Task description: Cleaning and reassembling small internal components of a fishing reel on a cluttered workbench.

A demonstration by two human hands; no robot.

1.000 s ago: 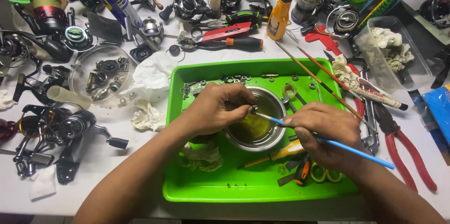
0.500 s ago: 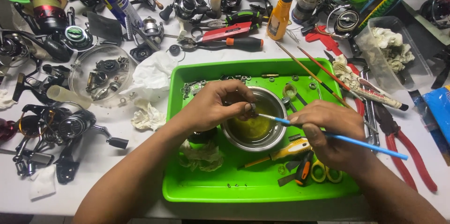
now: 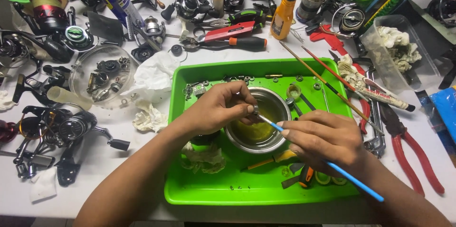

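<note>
Small metal part, sitting at the frame's center above the steel bowl of yellowish liquid, is being pinched in the left hand while the right hand is gripping a blue-handled brush whose tip is touching it, both working over the green tray with fishing reels crowding the left side.

Small metal part – possibly bearing – over steel bowl; blue-handled brush slanted, tip touching it.
</note>
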